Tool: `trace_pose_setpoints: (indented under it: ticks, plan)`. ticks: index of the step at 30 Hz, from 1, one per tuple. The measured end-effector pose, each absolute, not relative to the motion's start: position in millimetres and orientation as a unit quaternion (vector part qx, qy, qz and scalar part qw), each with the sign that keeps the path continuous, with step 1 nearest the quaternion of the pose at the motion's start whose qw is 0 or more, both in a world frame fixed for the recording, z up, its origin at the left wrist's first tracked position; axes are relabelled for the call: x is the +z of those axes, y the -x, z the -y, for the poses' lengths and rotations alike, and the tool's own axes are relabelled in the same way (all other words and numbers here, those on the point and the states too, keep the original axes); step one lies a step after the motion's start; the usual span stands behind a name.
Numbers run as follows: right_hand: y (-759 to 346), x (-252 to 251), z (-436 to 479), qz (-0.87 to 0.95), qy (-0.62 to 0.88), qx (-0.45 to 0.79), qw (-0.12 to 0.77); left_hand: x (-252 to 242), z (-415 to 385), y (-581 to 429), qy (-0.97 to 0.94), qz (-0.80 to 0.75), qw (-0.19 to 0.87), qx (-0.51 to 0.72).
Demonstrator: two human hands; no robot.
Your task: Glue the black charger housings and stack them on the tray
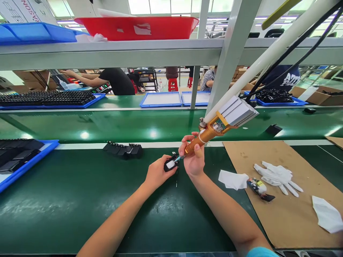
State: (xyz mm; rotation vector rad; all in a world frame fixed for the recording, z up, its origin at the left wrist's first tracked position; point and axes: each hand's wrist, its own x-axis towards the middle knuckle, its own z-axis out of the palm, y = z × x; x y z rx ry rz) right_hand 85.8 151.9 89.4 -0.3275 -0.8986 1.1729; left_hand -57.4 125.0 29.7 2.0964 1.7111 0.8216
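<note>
My left hand (158, 172) is closed around a small black housing (168, 167) with a white part inside it. In my right hand (195, 157) is an orange glue dispenser (205, 137), its barrel wrapped by my fingers. The dispenser's thin bluish nozzle (178, 158) points down to the left and reaches the housing; whether the tip touches it I cannot tell. A white tube (252, 73) runs from the dispenser up to the right. A row of black housings (123, 150) stands on the green work surface (80, 207), beyond my left hand.
A blue-rimmed tray (50, 147) of black housings lies at left. Cardboard (257, 153) at right carries a white glove (278, 175), white cloths and a small electronic assembly (259, 188). A metal shelf beam (112, 57) and post cross ahead. A conveyor (120, 123) and co-workers are beyond.
</note>
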Motion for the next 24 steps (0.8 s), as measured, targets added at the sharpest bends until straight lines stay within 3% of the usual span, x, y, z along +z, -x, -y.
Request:
trace_pose_setpoints:
  ticks: [9, 19, 24]
  plan:
    - [-80.8, 91.1, -143.0, 0.402, 0.124, 0.554, 0.718, 22.7, -123.0, 52.2, -0.756, -0.571, 0.138, 0.288]
    - [-77.3, 94.6, -134.4, 0.407, 0.114, 0.56, 0.712, 17.9, -119.2, 43.6, -0.729, -0.509, 0.199, 0.412]
    - [-78.4, 92.6, -137.9, 0.4, 0.109, 0.567, 0.712, 19.8, -120.8, 44.9, -0.734, -0.522, 0.196, 0.387]
